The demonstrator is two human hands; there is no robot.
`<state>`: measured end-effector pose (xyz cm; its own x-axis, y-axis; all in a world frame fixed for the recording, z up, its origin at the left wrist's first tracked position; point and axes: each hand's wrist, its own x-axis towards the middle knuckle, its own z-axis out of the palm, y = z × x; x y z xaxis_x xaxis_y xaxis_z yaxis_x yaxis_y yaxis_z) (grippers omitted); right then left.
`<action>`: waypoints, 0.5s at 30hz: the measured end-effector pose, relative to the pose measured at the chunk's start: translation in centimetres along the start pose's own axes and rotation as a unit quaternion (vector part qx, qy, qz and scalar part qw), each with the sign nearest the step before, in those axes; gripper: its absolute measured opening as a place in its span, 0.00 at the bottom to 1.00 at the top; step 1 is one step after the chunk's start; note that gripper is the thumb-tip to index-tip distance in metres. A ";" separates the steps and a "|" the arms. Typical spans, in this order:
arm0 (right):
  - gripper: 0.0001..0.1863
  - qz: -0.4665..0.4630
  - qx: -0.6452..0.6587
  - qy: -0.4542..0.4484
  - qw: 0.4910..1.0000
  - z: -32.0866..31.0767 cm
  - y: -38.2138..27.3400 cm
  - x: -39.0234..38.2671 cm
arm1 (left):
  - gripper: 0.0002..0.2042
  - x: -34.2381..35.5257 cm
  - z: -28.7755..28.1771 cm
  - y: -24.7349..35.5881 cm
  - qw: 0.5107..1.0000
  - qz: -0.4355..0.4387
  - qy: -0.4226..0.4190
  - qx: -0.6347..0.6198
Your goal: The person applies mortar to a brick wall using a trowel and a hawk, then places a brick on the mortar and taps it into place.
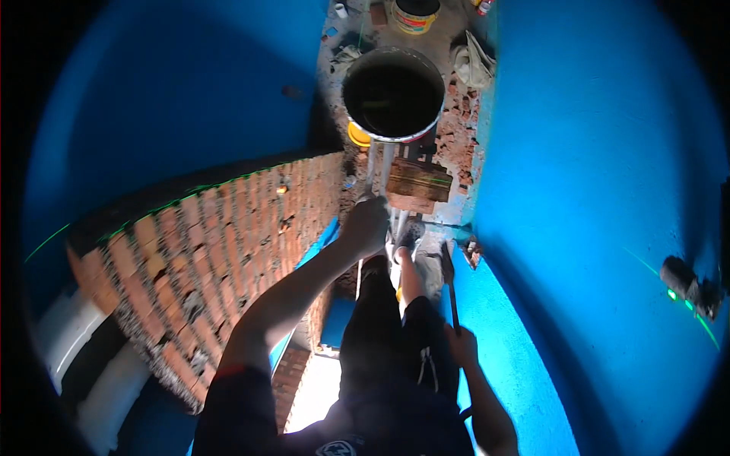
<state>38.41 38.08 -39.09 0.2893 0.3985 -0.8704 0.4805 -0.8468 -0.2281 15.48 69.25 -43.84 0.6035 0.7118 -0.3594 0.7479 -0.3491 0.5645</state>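
My left hand (366,225) is in shadow, reaching forward beside a short stack of bricks (418,186). Its fingers are too dark to make out, and whether it touches the pale metal bars (401,224) by it I cannot tell. Lower and to the right, my right hand (462,346) is closed round the end of a long, thin dark-handled tool (453,296). The tool points away from me; its far end is not clear enough to name the kind. Beyond the bricks stands a large round bucket (437,114) with a dark inside.
A brick wall (251,228) with rough mortar joints rises on my left, a green line along its top edge. Painted blue walls (593,152) flank me. Brick rubble (460,129), a pale cloth or sack (473,64) and a yellow-banded bucket (415,21) lie farther ahead.
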 end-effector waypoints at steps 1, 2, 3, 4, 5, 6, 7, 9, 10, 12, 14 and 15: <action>0.25 0.054 0.032 -0.009 0.998 0.2 1.6 -0.1 | 0.15 3.1 7.2 -2.9 0.995 0.025 -0.035 0.086; 0.24 0.102 0.070 0.007 0.992 1.5 4.6 -0.3 | 0.18 5.5 13.3 -5.4 0.985 0.067 0.009 0.158; 0.23 0.146 0.107 0.023 0.983 2.9 7.9 -0.5 | 0.21 7.8 17.8 -7.0 0.966 0.106 0.054 0.232; 0.22 0.172 0.131 0.044 0.975 4.1 10.0 -1.0 | 0.27 10.4 20.8 -7.7 0.984 0.046 -0.002 0.171; 0.22 0.202 0.153 0.065 0.965 5.3 12.2 -2.1 | 0.29 13.0 22.7 -7.7 0.944 0.074 -0.026 0.319; 0.21 0.154 0.168 0.096 0.969 6.9 16.7 -3.8 | 0.28 16.1 23.8 -6.2 0.925 0.095 -0.030 0.368; 0.21 0.131 0.188 0.097 0.969 8.6 18.8 -4.7 | 0.29 17.4 25.2 -7.7 0.923 0.104 0.056 0.366; 0.20 0.185 0.243 0.091 0.948 9.8 19.2 -6.7 | 0.34 19.0 26.9 -7.2 0.948 0.066 0.048 0.309; 0.20 0.248 0.281 0.072 0.924 9.6 16.9 -6.9 | 0.34 18.7 27.0 -7.9 0.946 0.066 0.038 0.315; 0.20 0.362 0.347 0.050 0.864 8.3 12.6 -7.8 | 0.39 18.4 26.3 -8.8 0.923 0.043 0.016 0.383; 0.20 0.442 0.392 0.040 0.806 7.7 12.1 -8.4 | 0.38 16.6 24.6 -7.1 0.949 0.030 -0.032 0.313; 0.21 0.433 0.393 0.049 0.810 7.7 12.4 -8.8 | 0.37 14.8 23.0 -6.1 0.967 0.007 -0.083 0.240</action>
<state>35.48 21.36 -37.59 0.3187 -0.4717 -0.8221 -0.6014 -0.7711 0.2092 26.21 67.90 -69.70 0.6212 0.6113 -0.4904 0.7572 -0.6293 0.1747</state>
